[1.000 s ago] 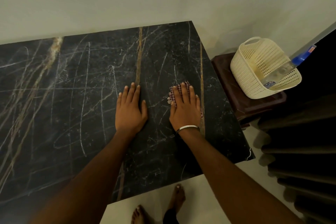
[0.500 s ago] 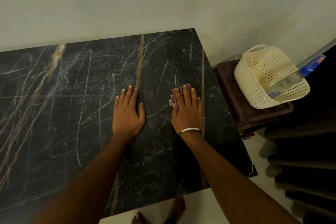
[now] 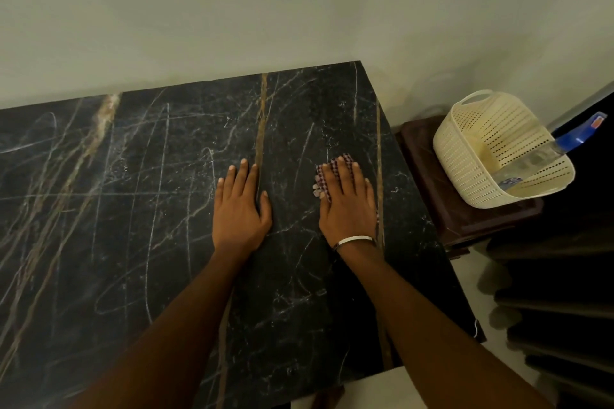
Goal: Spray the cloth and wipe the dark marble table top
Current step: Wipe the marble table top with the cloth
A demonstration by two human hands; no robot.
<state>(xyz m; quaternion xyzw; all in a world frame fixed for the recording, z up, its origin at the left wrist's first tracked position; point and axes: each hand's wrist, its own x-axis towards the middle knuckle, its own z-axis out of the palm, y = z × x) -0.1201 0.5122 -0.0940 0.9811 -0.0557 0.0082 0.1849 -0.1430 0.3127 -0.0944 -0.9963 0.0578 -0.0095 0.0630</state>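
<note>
- The fingers (image 3: 339,176) of our right hand (image 3: 349,206) lie flat and spread on top of the cloth (image 3: 324,173), pressing it down on the stone rather than gripping it; nothing is pinched or curled around it.
- Our left hand (image 3: 239,209) rests palm down, fingers straight and relaxed, directly on the table top (image 3: 133,209), holding nothing. It sits just beside the right hand, with a bare strip of marble between them.
- The cloth sits on the right part of the table top, near the right edge, mostly hidden under the palm. What peeks out past the fingertips and by the thumb side looks like a small red-and-white checked rag, folded or bunched into a pad.
- We judge the spraying is behind us: the spray bottle (image 3: 545,159) lies in the cream basket (image 3: 465,159) on the brown stool (image 3: 428,176) to the right, apart from both hands.
- Wiping is the step in hand. We cannot tell from the surface which areas are already wiped; the pale lines look like veining in the marble, not smears.
- The broad left stretch of the table lies well apart from the cloth, so we judge much of the top may be left to cover.
</note>
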